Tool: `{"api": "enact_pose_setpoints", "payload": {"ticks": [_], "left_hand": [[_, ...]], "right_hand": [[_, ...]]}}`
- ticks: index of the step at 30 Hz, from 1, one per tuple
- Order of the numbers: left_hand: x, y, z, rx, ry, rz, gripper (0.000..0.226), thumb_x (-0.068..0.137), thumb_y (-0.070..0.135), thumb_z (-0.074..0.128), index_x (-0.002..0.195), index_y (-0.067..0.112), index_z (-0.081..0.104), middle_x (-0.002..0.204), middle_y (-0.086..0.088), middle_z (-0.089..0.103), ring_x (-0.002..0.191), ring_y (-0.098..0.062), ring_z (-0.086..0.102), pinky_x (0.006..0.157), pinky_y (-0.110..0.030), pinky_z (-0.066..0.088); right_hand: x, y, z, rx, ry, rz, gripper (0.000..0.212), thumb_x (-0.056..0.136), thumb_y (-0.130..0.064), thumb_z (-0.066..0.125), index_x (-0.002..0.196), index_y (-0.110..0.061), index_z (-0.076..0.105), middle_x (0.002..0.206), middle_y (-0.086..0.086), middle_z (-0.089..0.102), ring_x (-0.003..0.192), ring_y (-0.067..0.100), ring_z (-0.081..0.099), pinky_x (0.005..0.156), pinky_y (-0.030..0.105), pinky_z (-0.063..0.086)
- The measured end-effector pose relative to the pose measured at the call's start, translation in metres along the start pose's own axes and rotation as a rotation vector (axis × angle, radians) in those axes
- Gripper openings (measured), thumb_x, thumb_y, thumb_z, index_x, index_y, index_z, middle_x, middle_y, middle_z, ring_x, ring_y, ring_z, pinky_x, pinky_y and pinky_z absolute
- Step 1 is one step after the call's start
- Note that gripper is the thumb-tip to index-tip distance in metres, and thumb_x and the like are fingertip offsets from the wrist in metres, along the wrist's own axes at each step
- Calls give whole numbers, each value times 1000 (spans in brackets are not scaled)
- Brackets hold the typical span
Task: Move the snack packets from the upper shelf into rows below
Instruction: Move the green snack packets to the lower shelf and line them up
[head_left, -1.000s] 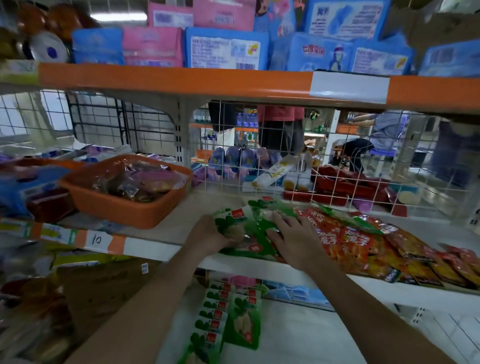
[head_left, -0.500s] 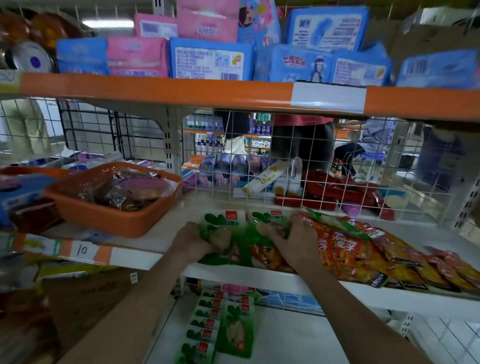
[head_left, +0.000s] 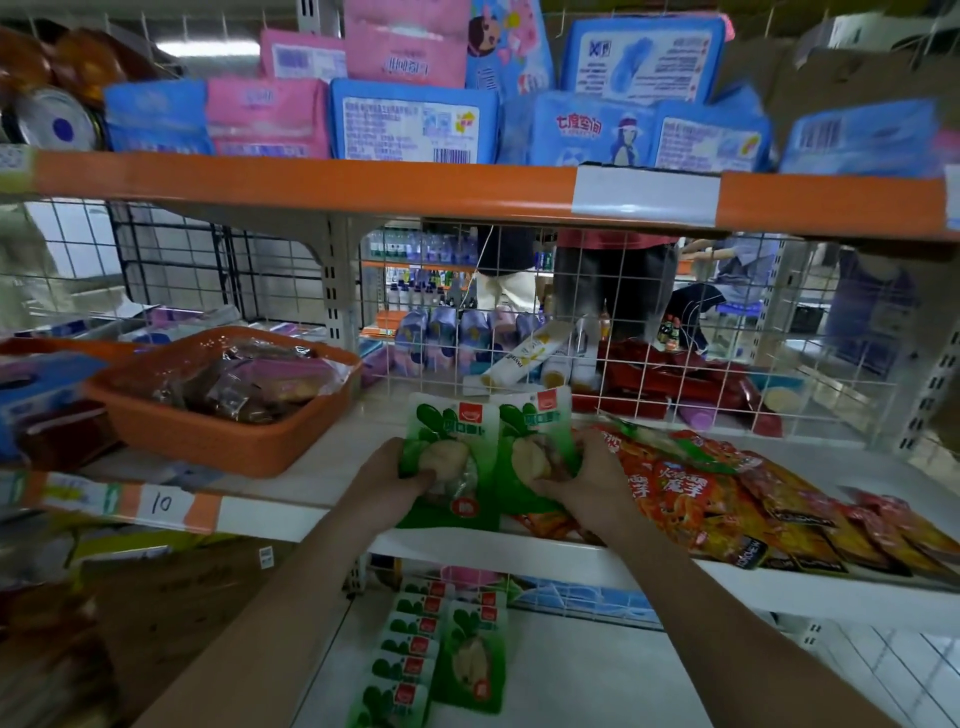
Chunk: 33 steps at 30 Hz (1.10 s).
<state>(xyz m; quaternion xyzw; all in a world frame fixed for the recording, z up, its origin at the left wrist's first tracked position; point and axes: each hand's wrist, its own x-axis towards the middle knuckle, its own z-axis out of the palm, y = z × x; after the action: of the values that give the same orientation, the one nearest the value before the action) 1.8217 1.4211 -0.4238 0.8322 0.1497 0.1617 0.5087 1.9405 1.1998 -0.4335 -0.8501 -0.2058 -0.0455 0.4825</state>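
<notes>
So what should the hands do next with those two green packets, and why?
Probably lift both packets and bring them down to the lower shelf. The left hand grips the left green packet and the right hand grips the right green packet, both at the upper shelf. The row of green packets below has bare shelf beside it.

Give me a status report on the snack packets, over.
Left hand grips left green packet, right hand grips right green packet. Both on upper shelf. Red packets beside right hand.

L grip (head_left: 396, 486) now on green pkt (head_left: 451, 431) | R grip (head_left: 589, 486) on 2nd green pkt (head_left: 535, 423) | pkts split apart
</notes>
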Motion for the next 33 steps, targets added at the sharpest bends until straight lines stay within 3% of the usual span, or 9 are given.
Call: {"api": "enact_pose_setpoints", "payload": {"ticks": [2, 5, 9, 11, 13, 17, 24, 28, 33], "left_hand": [[-2, 1, -2, -64, -6, 7, 29, 89, 14, 70, 115, 20, 58, 104, 5, 65, 96, -13, 60, 71, -22, 45], [-4, -1, -4, -118, 8, 44, 30, 88, 9, 71, 113, 23, 62, 103, 7, 69, 99, -15, 65, 76, -23, 50], [-10, 2, -12, -254, 21, 48, 27, 88, 5, 72, 108, 22, 68, 98, 6, 73, 90, -9, 69, 67, -16, 53], [-12, 3, -15, -334, 31, 31, 28, 86, 4, 73, 111, 18, 70, 101, 1, 75, 89, -13, 72, 69, -19, 56], [-14, 2, -17, -396, 43, 14, 30, 85, 4, 74, 112, 15, 71, 102, -3, 76, 90, -17, 73, 72, -24, 58], [-25, 12, -13, -538, 17, 26, 25, 86, -4, 68, 103, 14, 73, 93, -3, 78, 81, -17, 75, 63, -23, 58], [-44, 33, 0, -577, -58, 66, 24, 86, -7, 67, 101, 11, 72, 96, -8, 77, 84, -19, 75, 67, -23, 58], [-58, 36, 10, -561, -132, 57, 24, 88, -4, 67, 108, 10, 70, 103, -8, 76, 95, -22, 73, 79, -28, 59], [-84, 38, 27, -587, -167, 44, 35, 85, -10, 66, 114, 10, 68, 104, -3, 76, 97, -20, 72, 87, -33, 58]], "right_hand": [[0, -2, -1, 94, -19, 43, 68, 60, -16, 94, 113, -12, 53, 104, -1, 65, 99, 16, 59, 85, 34, 52], [-4, -3, -4, 140, -16, 19, 54, 63, -12, 92, 108, -14, 62, 101, 1, 68, 98, 21, 63, 79, 32, 53], [-7, -10, -15, 175, 69, -62, 44, 70, -9, 88, 102, -11, 59, 96, 3, 64, 89, 19, 58, 66, 25, 48], [-6, -15, -23, 192, 50, -99, 43, 71, -8, 86, 106, -13, 61, 100, 1, 66, 89, 16, 60, 71, 26, 51], [-6, -16, -31, 225, -1, -98, 46, 72, -6, 85, 112, -14, 66, 106, 1, 71, 98, 19, 65, 84, 37, 56], [-14, -17, -49, 262, -93, -75, 40, 72, -4, 84, 108, -14, 72, 103, 1, 75, 99, 21, 69, 92, 47, 55], [-50, -15, -84, 406, -157, -50, 44, 69, -1, 85, 107, -17, 73, 104, 3, 76, 101, 26, 71, 93, 47, 56], [-74, -7, -103, 456, -154, -64, 46, 70, 2, 83, 111, -18, 73, 110, 6, 75, 105, 27, 70, 93, 45, 56], [-109, 4, -121, 408, -146, -99, 40, 73, 6, 78, 109, -13, 73, 105, 4, 76, 101, 21, 71, 87, 33, 58]]}}
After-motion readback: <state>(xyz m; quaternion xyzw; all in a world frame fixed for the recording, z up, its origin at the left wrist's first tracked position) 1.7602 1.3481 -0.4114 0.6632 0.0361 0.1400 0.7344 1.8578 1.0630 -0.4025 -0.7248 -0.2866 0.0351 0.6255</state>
